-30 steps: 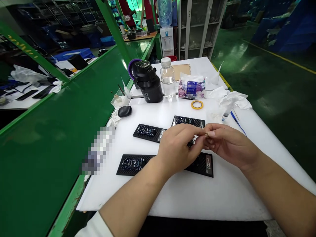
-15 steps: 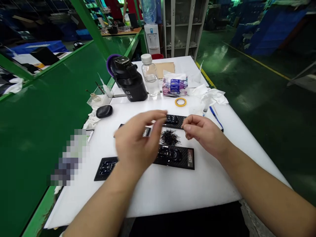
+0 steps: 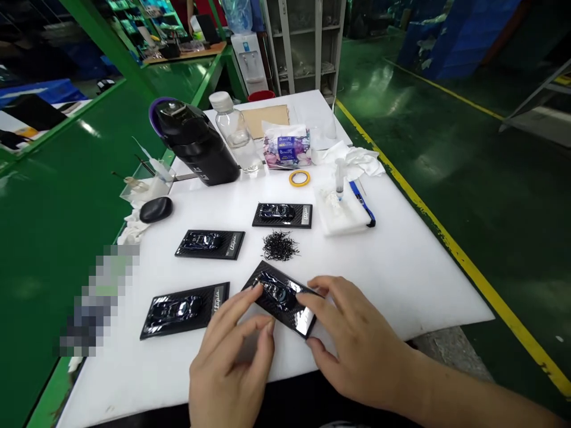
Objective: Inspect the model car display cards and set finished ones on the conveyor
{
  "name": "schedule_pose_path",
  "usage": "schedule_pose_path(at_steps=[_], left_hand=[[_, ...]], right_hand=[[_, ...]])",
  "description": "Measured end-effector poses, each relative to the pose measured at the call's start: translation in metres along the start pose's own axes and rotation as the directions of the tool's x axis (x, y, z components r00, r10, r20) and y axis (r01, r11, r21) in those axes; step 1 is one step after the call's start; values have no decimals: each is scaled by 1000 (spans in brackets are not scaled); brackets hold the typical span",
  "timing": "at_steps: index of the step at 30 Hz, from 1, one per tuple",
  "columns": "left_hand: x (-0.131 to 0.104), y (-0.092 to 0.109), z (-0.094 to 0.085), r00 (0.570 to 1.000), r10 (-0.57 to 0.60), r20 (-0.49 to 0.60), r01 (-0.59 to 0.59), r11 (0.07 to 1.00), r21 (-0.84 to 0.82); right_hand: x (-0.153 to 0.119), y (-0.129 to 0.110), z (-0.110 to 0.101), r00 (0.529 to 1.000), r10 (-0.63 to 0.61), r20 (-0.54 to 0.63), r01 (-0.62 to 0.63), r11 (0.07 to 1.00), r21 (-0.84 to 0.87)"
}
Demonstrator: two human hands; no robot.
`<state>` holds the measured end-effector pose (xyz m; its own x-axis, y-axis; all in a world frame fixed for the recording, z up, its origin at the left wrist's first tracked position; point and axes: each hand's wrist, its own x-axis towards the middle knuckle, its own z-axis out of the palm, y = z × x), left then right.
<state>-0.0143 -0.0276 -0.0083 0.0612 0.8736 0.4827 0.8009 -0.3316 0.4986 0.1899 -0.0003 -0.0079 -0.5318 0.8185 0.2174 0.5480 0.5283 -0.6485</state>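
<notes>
A dark model car (image 3: 277, 290) on a black patterned base plate (image 3: 261, 270) lies slantwise at the front of the table. My right hand (image 3: 357, 333) grips the plate's right end, thumb at the near edge and fingers across the far side. One finger of my left hand (image 3: 236, 351) reaches the car's left end. Its thumb and another finger meet in a pinch by the plate's near edge; whatever is between them is too small to make out. Just behind the plate is a pile of thin black strips (image 3: 280, 245).
Three similar model cars on plates lie around: front left (image 3: 178, 310), mid-left (image 3: 209, 244) and behind the pile (image 3: 282, 214). Farther back are yellow tape (image 3: 299, 178), a tissue pack (image 3: 288, 147), a clear bottle (image 3: 238, 137), a black jug (image 3: 196, 145) and a syringe (image 3: 339, 178).
Both hands have come down and nearer to me. My right hand has taken hold of the front plate, which now lies turned at a slant. The view has shifted to the right.
</notes>
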Motion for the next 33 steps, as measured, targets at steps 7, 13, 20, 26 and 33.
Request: schedule_pose_path(at_steps=[7,13,20,26,33], left_hand=[[13,3,9,1000,22,10,-22,999,34],[16,4,15,996,94,-5,-94,993,74],[13,6,17,997,78,-14,-76,992,98],[20,5,13,979,-177,103,176,984,13],[23,3,13,926,-352,139,371,917,-145]], right_hand=[[5,-2,8,996,38,-77,-40,999,-34],[1,2,5,998,-1,-58,0,1000,-18],[2,2,3,1000,-13,-25,12,998,-59],[1,1,3,998,-68,-9,66,986,-152],[-2,0,7,991,-135,15,133,949,-287]])
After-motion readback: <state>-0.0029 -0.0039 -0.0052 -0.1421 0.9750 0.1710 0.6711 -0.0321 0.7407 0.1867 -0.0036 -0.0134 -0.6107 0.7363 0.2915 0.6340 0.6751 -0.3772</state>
